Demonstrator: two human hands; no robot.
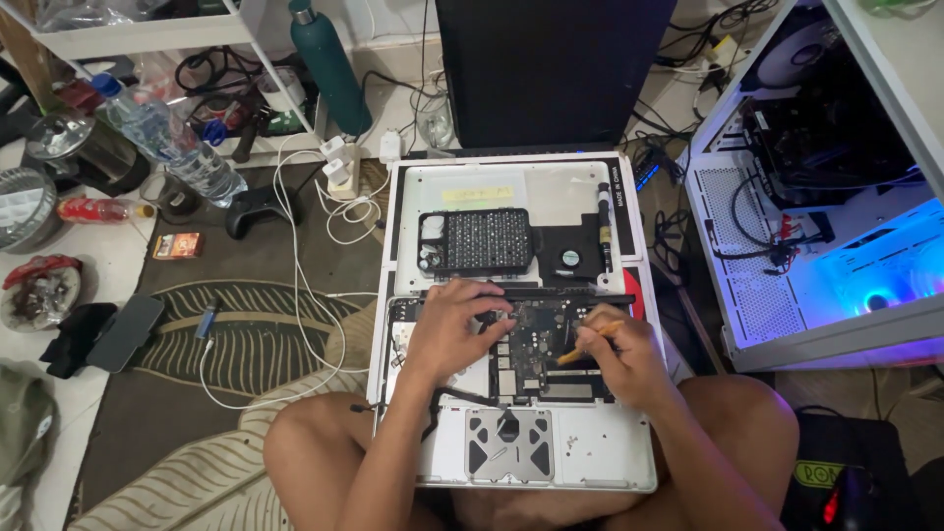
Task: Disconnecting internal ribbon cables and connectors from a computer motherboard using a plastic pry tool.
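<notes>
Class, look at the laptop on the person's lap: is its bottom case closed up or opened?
Opened. The laptop lies with its circuit board and trackpad underside exposed; the left hand rests on the board, and the right hand holds an orange tool.

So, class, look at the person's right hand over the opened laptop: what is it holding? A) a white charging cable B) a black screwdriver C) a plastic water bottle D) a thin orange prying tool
D: the right hand pinches a thin orange prying tool whose tip points at the logic board of the opened laptop, while the left hand rests on the board.
</notes>
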